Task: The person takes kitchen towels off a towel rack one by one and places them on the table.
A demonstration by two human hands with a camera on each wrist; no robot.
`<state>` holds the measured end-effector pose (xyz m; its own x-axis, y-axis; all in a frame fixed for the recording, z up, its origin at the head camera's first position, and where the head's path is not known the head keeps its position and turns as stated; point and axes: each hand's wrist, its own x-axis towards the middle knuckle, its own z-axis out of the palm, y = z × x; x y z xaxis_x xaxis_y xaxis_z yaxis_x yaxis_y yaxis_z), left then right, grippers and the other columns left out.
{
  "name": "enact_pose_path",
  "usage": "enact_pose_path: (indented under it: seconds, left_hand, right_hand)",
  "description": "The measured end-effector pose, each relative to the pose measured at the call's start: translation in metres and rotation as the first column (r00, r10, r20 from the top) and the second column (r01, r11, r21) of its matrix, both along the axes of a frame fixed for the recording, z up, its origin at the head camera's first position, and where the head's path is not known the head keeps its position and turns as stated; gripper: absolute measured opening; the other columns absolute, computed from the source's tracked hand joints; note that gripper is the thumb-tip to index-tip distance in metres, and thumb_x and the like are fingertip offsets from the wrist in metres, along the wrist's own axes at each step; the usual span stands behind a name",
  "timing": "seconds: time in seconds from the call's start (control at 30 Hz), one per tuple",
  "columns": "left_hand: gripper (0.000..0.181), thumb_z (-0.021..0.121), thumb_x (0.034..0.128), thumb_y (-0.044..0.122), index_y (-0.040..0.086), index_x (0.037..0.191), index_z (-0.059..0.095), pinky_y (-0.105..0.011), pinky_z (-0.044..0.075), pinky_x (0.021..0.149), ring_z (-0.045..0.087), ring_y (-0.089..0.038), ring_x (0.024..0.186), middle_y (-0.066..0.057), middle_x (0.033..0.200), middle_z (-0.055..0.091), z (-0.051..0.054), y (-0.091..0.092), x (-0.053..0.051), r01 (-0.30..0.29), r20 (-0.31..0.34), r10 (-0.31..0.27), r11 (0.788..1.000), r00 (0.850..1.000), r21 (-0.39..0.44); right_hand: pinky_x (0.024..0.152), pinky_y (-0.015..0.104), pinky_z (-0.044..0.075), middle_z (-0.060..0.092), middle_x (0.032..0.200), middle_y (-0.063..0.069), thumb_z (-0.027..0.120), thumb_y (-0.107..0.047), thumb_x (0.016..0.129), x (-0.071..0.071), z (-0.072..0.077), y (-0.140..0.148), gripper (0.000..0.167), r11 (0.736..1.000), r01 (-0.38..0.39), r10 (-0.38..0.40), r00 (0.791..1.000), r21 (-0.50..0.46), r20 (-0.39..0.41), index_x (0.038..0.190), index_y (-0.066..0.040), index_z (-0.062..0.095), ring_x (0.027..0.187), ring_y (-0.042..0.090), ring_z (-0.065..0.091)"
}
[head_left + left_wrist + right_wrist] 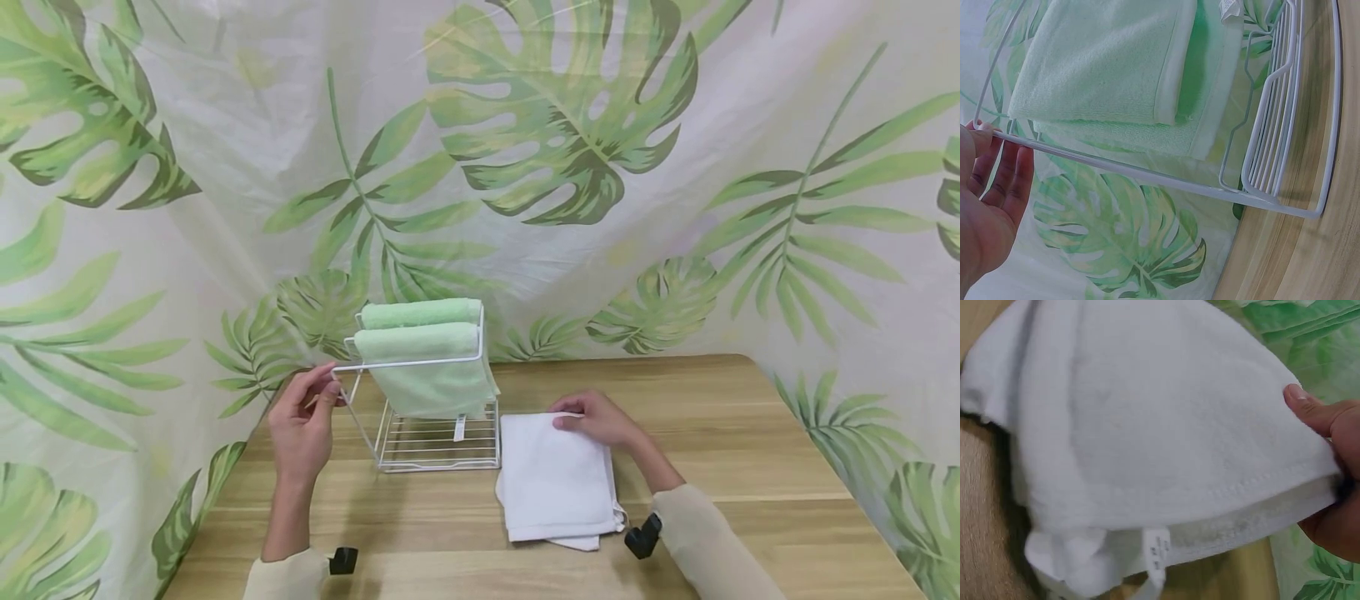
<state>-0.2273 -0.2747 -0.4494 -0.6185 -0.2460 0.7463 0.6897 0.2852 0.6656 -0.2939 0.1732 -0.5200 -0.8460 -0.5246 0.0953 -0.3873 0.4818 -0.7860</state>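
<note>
My left hand (303,425) pinches the upper front corner of a white wire rack (408,364), fingertips and thumb on the bar. Over the rack's bars hang two light green towels, a front one (427,375) and a back one (420,313); both show in the left wrist view. To the right, my right hand (600,419) holds the far edge of a folded white towel (555,475), thumb on top. In the right wrist view that edge is lifted, and a small white label (1156,553) hangs from the towel. Another white layer (577,543) pokes out beneath.
The rack and the white towel stand on a wood-grain table (697,417). Behind and at both sides hangs a leaf-patterned cloth (555,267). A tag (460,428) dangles below the green towels, above the rack's wire base (438,468).
</note>
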Motion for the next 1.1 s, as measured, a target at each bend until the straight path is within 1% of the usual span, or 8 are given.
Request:
enact_pose_path:
  seconds: [0.13,0.3,0.4,0.5,0.73,0.9,1.0,1.1]
  left_hand:
    - [0.028,0.065,0.0941,-0.023,-0.018,0.121,0.069,-0.014,0.065,0.068,0.072,0.0,0.084,0.011,0.098,0.069,0.0,0.0,0.0,-0.001,0.004,0.001,1.0,1.0,-0.001]
    - [0.027,0.064,0.0944,-0.023,-0.019,0.121,0.068,-0.014,0.066,0.068,0.072,0.001,0.083,0.011,0.098,0.069,-0.001,0.001,0.0,-0.001,0.012,0.001,1.0,1.0,-0.002]
    - [0.027,0.064,0.0941,-0.023,-0.018,0.121,0.069,-0.015,0.066,0.067,0.072,0.0,0.082,0.011,0.098,0.069,-0.001,0.001,0.0,-0.002,0.011,0.002,1.0,1.0,-0.002]
    - [0.027,0.064,0.094,-0.023,-0.018,0.12,0.069,-0.015,0.066,0.067,0.073,-0.002,0.082,0.009,0.098,0.07,-0.001,0.001,0.0,0.002,0.001,-0.002,1.0,1.0,0.001]
    - [0.027,0.063,0.0934,-0.025,-0.022,0.119,0.067,-0.013,0.065,0.068,0.073,-0.003,0.083,0.005,0.098,0.07,0.001,0.003,0.0,0.036,-0.038,-0.035,0.999,0.999,0.023]
    - [0.026,0.063,0.0934,-0.025,-0.024,0.119,0.066,-0.013,0.065,0.068,0.073,-0.003,0.084,0.004,0.098,0.07,0.001,0.002,0.0,0.051,-0.041,-0.05,0.998,0.998,0.04]
    - [0.026,0.062,0.0931,-0.026,-0.024,0.119,0.066,-0.012,0.065,0.068,0.073,-0.003,0.084,0.003,0.098,0.07,0.0,0.002,-0.001,0.055,-0.048,-0.053,0.997,0.997,0.046]
    - [0.026,0.062,0.0931,-0.026,-0.023,0.119,0.066,-0.012,0.065,0.068,0.072,-0.003,0.084,0.003,0.098,0.07,0.0,0.001,-0.001,0.06,-0.054,-0.058,0.997,0.997,0.049]
  right_hand:
    - [0.09,0.029,0.061,0.081,0.115,0.01,0.072,-0.014,0.103,-0.008,-0.015,-0.005,0.017,1.0,0.012,-0.012,1.0,-0.008,-0.011,0.116,-0.007,0.081,0.106,0.019,0.073]
    - [0.09,0.026,0.061,0.081,0.115,0.014,0.073,-0.011,0.102,-0.013,-0.035,-0.007,0.016,0.999,0.029,-0.03,0.999,-0.022,-0.022,0.115,-0.004,0.081,0.107,0.024,0.075]
    - [0.091,0.027,0.062,0.082,0.114,0.012,0.073,-0.012,0.102,-0.014,-0.042,-0.007,0.016,0.999,0.046,-0.046,0.999,-0.013,-0.025,0.115,-0.005,0.081,0.106,0.024,0.076]
    - [0.091,0.029,0.062,0.082,0.113,0.012,0.073,-0.012,0.103,-0.015,-0.046,-0.007,0.017,0.999,0.049,-0.049,0.998,-0.012,-0.041,0.116,-0.005,0.081,0.106,0.025,0.076]
    - [0.096,0.036,0.063,0.082,0.115,0.011,0.072,-0.013,0.103,-0.014,-0.044,-0.008,0.017,0.998,0.055,-0.054,0.996,0.009,-0.068,0.116,-0.006,0.081,0.111,0.029,0.076]
    - [0.095,0.037,0.064,0.082,0.115,0.01,0.072,-0.013,0.104,-0.014,-0.038,-0.012,0.019,0.997,0.069,-0.065,0.994,0.039,-0.091,0.118,-0.005,0.08,0.108,0.027,0.076]
    - [0.092,0.037,0.066,0.081,0.117,0.012,0.072,-0.014,0.103,-0.013,-0.03,-0.017,0.023,0.995,0.093,-0.089,0.992,0.038,-0.091,0.123,-0.003,0.078,0.106,0.026,0.076]
    - [0.093,0.041,0.068,0.079,0.123,0.016,0.071,-0.01,0.103,-0.012,-0.017,-0.025,0.027,0.995,0.096,-0.095,0.99,0.005,-0.103,0.127,0.0,0.075,0.108,0.03,0.076]
